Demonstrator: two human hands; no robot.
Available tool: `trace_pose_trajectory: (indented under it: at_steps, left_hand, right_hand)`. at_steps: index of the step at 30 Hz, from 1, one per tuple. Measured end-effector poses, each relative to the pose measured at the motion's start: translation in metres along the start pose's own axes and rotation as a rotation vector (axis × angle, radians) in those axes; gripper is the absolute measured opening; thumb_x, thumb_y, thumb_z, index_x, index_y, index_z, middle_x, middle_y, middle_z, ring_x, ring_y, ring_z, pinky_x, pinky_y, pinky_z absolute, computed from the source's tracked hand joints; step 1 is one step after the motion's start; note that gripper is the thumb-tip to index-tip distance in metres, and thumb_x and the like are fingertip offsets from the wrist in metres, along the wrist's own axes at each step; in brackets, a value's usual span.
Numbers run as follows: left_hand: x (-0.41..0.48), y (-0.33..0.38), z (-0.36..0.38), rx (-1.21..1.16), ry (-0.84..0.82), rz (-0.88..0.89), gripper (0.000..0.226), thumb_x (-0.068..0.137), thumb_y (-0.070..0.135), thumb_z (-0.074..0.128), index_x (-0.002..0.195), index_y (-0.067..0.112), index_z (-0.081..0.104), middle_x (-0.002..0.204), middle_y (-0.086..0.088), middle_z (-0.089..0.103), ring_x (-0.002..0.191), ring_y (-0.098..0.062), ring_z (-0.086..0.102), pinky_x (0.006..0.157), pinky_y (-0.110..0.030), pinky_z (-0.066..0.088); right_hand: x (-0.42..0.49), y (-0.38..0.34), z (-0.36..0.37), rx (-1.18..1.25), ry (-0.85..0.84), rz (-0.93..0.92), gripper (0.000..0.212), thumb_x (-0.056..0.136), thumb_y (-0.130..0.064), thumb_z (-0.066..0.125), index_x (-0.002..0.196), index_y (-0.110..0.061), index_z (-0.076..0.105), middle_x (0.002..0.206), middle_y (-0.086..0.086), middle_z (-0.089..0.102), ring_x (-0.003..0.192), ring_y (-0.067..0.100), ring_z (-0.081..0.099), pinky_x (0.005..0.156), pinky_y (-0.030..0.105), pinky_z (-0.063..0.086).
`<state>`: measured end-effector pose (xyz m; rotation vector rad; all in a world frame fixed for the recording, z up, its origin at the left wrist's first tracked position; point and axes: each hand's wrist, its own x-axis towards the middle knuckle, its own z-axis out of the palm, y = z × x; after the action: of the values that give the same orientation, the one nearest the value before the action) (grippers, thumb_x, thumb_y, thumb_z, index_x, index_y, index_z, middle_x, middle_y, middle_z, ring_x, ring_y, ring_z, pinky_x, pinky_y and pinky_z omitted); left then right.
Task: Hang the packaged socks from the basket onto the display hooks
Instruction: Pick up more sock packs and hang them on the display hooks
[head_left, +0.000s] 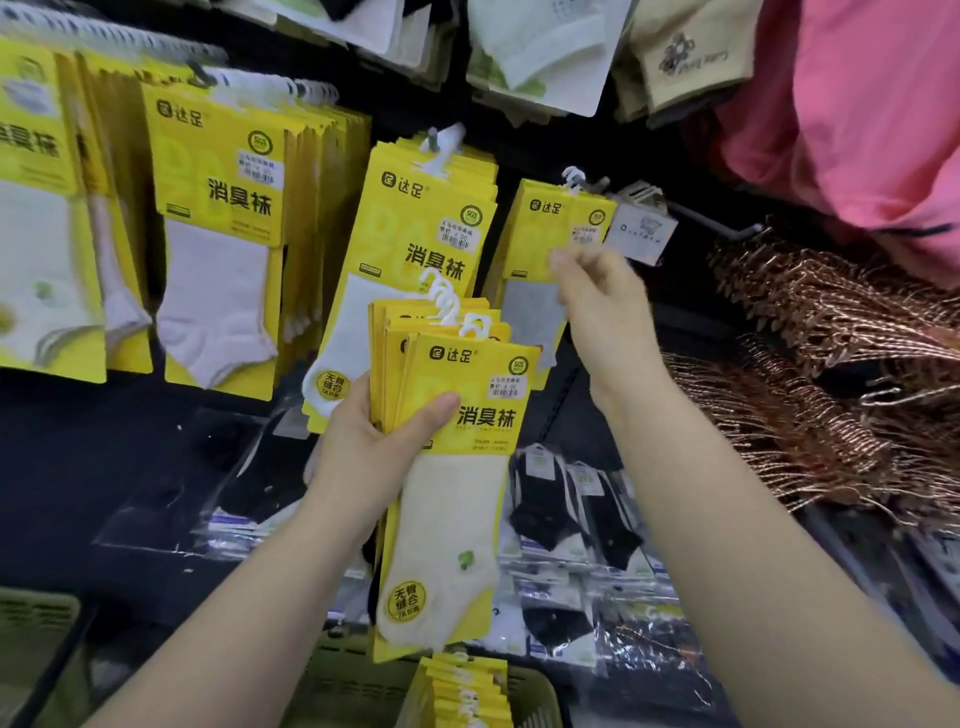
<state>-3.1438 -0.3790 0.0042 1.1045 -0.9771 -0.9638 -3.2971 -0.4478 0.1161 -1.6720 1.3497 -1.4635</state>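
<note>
**Q:** What is being held, and by which hand?
**A:** A stack of yellow sock packs (457, 415) is gripped by the left hand (379, 436). The thumb is laid across the front card and the fingers are curled behind. White plastic hanger loops (447, 301) are seen at the top of the stack, and a cream ankle sock is shown on the front pack.

**Q:** And the right hand?
**A:** The right hand (602, 312) is raised to a single yellow pack (545, 228), which is hung on a display hook (589, 183) at the right of the rack. Its fingertips (563, 262) are blurred against that pack's card. Whether the card is pinched or only touched cannot be told.

**Q:** Where is the basket?
**A:** A green basket (537, 691) is seen at the bottom edge, below the held stack. More yellow packs (467, 696) are stacked in it.

**Q:** What else is shown?
**A:** A thick row of matching packs (426, 234) is hung just left of the single pack, and another row (223, 208) further left. A small grey tag (641, 228) is seen just beside the single pack. Black socks in clear bags (571, 509) are laid below. Copper-coloured hangers (831, 338) are piled at the right, with a pink garment (857, 104) above them.
</note>
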Motion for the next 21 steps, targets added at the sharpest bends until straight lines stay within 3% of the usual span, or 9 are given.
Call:
trace_pose_trajectory:
  at_steps: [2,5,7,13,15,18,21]
  left_hand:
    - [0.002,0.004,0.004,-0.089,-0.021,0.014,0.061,0.048,0.061,0.08,0.1,0.035,0.063,0.094,0.014,0.074,0.085,-0.011,0.072,0.063,-0.024,0.057]
    - [0.004,0.009,0.011,-0.153,-0.052,0.011,0.063,0.044,0.055,0.082,0.1,0.033,0.061,0.095,0.011,0.074,0.086,-0.012,0.072,0.066,-0.028,0.058]
    - [0.005,0.01,0.013,-0.207,-0.068,0.0,0.062,0.044,0.051,0.08,0.1,0.032,0.06,0.092,0.014,0.074,0.084,-0.009,0.072,0.063,-0.024,0.057]
    - [0.005,0.009,0.017,-0.235,-0.097,0.021,0.057,0.053,0.048,0.076,0.104,0.029,0.06,0.097,0.013,0.074,0.088,-0.007,0.071,0.064,-0.018,0.055]
    - [0.005,0.008,0.017,-0.21,-0.068,0.034,0.055,0.054,0.051,0.075,0.103,0.031,0.061,0.096,0.014,0.074,0.088,-0.007,0.07,0.066,-0.019,0.055]
    - [0.008,0.009,0.011,-0.153,0.001,0.049,0.051,0.053,0.055,0.073,0.098,0.033,0.061,0.093,0.015,0.074,0.087,-0.007,0.07,0.075,-0.029,0.054]
    - [0.011,0.014,0.004,-0.063,0.043,0.089,0.051,0.053,0.058,0.072,0.097,0.033,0.061,0.091,0.018,0.073,0.086,-0.005,0.07,0.077,-0.032,0.053]
  right_hand:
    - [-0.038,0.007,0.004,-0.023,-0.208,0.034,0.023,0.079,-0.044,0.071,0.093,-0.031,0.058,0.093,-0.013,0.06,0.085,0.006,0.058,0.076,0.028,0.048]
    - [-0.058,0.008,0.003,-0.039,-0.18,0.017,0.045,0.066,-0.034,0.084,0.101,-0.036,0.055,0.104,-0.003,0.063,0.092,0.016,0.065,0.075,0.037,0.057]
    - [-0.055,0.005,-0.004,0.033,-0.168,0.013,0.041,0.069,-0.022,0.083,0.1,-0.033,0.06,0.106,0.008,0.064,0.088,0.02,0.068,0.072,0.039,0.059]
    - [-0.042,0.009,-0.02,0.111,-0.215,0.052,0.023,0.073,-0.008,0.079,0.09,-0.022,0.071,0.092,0.0,0.073,0.078,0.011,0.07,0.063,0.02,0.053]
    - [-0.034,0.01,-0.027,0.159,-0.185,0.106,0.019,0.076,-0.008,0.076,0.089,-0.021,0.073,0.092,0.003,0.073,0.079,0.014,0.068,0.065,0.023,0.053]
    - [-0.018,0.005,-0.038,0.215,-0.108,0.133,0.006,0.083,-0.019,0.071,0.088,-0.021,0.074,0.098,0.006,0.074,0.091,0.022,0.068,0.081,0.037,0.056]
    - [0.009,-0.006,-0.042,0.209,0.008,0.096,0.011,0.084,-0.021,0.07,0.074,-0.025,0.075,0.088,-0.003,0.074,0.087,0.017,0.068,0.077,0.031,0.056]
